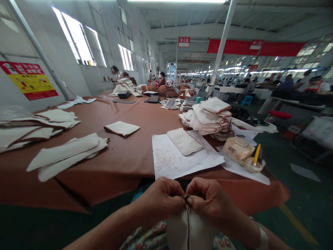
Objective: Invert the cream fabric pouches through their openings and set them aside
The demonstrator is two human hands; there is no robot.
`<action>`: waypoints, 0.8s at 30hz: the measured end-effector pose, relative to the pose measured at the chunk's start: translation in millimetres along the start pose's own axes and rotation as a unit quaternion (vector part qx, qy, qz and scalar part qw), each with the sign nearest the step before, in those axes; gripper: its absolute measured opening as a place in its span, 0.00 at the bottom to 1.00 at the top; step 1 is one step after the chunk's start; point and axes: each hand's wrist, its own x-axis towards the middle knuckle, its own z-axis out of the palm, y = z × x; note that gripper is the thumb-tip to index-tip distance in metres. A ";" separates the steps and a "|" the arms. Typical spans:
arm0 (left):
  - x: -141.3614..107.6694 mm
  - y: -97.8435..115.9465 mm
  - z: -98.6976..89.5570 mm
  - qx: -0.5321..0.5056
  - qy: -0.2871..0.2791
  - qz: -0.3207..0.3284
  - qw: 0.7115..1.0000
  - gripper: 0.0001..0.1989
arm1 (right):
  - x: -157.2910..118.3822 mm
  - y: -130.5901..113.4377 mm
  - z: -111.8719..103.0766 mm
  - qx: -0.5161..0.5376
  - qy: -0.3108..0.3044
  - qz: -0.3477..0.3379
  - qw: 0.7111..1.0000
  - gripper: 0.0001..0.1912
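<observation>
Both hands meet over my lap in front of the table edge. My left hand [166, 195] and my right hand [208, 196] each pinch the top end of a cream fabric piece with a brown edge [179, 227]. Its brown edging runs down the middle between them, and the lower part hangs over my patterned clothing. What exactly lies between the fingertips is partly hidden. Beyond my hands, a single cream piece [185, 141] lies flat on white paper [166, 163] strewn with brown crumbs.
The table [125, 152] has a brown cover. Stacked cream pieces [210, 118] stand at the right, near a plastic container [241, 152] with a yellow-handled tool [257, 154]. More cream pieces [70, 152] lie at the left. Other people work in the background.
</observation>
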 end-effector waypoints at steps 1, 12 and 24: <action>1.2 -1.1 1.3 -0.008 0.000 -0.005 1.000 0.10 | -0.5 0.1 -0.3 -0.005 0.005 -0.008 1.000 0.03; -3.3 -0.5 11.0 -0.254 -0.032 -0.040 0.966 0.06 | -13.2 5.0 -15.0 -0.154 -0.043 -0.350 0.923 0.09; -2.6 -6.5 4.7 -0.214 -0.108 -0.006 0.971 0.21 | -23.8 13.9 -25.4 -0.353 -0.075 -0.408 0.838 0.10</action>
